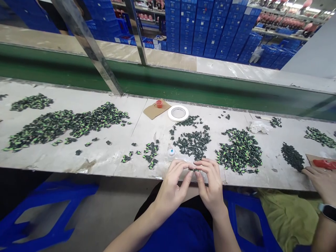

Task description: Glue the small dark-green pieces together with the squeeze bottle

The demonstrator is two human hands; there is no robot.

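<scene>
stacked blue crates stand near loaded shelves.

Head view, forward and down, near table

The 2 posts are glossy metal. Crates and stools look like smooth plastic; the parts, plastic too. The table is smooth, scuffed, faintly shiny. The card is matt cardboard; the wad crumpled, paper or cloth unclear.

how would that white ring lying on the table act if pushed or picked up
Lying flat, the white ring would probably slide rather than roll; lifted onto its edge, its round outline might let it roll. Pushed toward the dark pieces beside it, it would likely scatter some.
</scene>
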